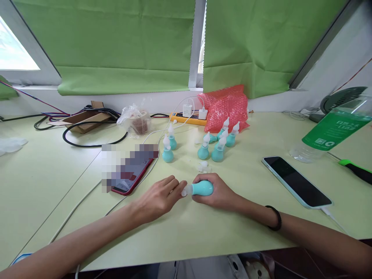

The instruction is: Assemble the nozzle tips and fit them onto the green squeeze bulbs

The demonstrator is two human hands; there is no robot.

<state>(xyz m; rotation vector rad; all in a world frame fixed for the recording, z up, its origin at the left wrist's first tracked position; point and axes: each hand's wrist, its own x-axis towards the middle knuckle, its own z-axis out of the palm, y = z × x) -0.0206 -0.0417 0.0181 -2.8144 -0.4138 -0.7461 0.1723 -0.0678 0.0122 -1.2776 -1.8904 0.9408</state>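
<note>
My right hand point(216, 193) is wrapped around the teal bulb of a nasal aspirator point(202, 188), held on its side above the table's front half. Its clear tip points left, where my left hand point(162, 195) pinches the end between thumb and fingers. Just beyond my hands lie small clear plastic pieces point(204, 167). Further back, two similar aspirators point(167, 154) stand upright on the left. Several more point(218, 152) form a group on the right, and one of these appears to lie on its side.
On the left lie a red-edged phone point(130, 174) and white cables. To the right are another phone point(296, 182), a green-labelled bottle point(334, 128) and a black-and-green handle point(356, 170). A yellow power strip point(188, 119), a pink bubble-wrap bag point(225, 108) and a cardboard box point(87, 121) line the back.
</note>
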